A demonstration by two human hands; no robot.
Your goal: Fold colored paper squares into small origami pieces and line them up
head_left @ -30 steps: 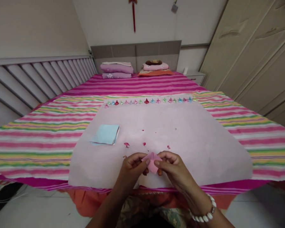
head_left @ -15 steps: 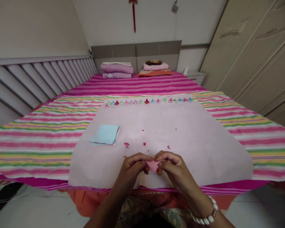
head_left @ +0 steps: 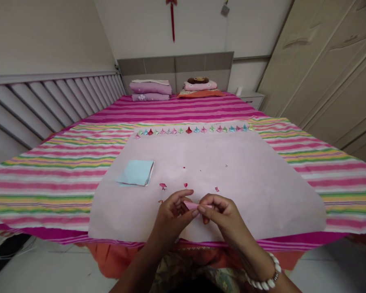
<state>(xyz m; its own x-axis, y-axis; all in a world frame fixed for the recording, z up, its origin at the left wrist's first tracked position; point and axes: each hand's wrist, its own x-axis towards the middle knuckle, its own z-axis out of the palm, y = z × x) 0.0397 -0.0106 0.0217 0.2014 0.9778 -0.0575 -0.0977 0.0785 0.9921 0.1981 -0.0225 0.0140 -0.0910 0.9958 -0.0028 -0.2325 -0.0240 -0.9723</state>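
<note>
My left hand (head_left: 172, 212) and my right hand (head_left: 220, 211) meet above the near edge of a pale pink sheet (head_left: 247, 179) spread on the bed. Both pinch a small folded pink paper (head_left: 192, 205) between their fingertips; it now shows as a thin flat sliver. My right wrist wears a white bead bracelet (head_left: 266, 276). A stack of light blue paper squares (head_left: 136, 172) lies to the left of my hands. A row of several small folded paper pieces (head_left: 195, 130) in mixed colours lines the sheet's far edge.
Tiny red and pink paper scraps (head_left: 162, 186) dot the sheet just beyond my hands. The striped bedspread (head_left: 49, 171) covers the bed. Folded bedding and pillows (head_left: 151, 90) sit at the headboard. A slatted rail (head_left: 49, 101) runs on the left; wardrobe doors (head_left: 329, 69) stand on the right.
The pink paper has been folded flatter: it showed as an open pointed shape, and now it is a thin strip between my fingertips. Both hands have shifted slightly upward.
</note>
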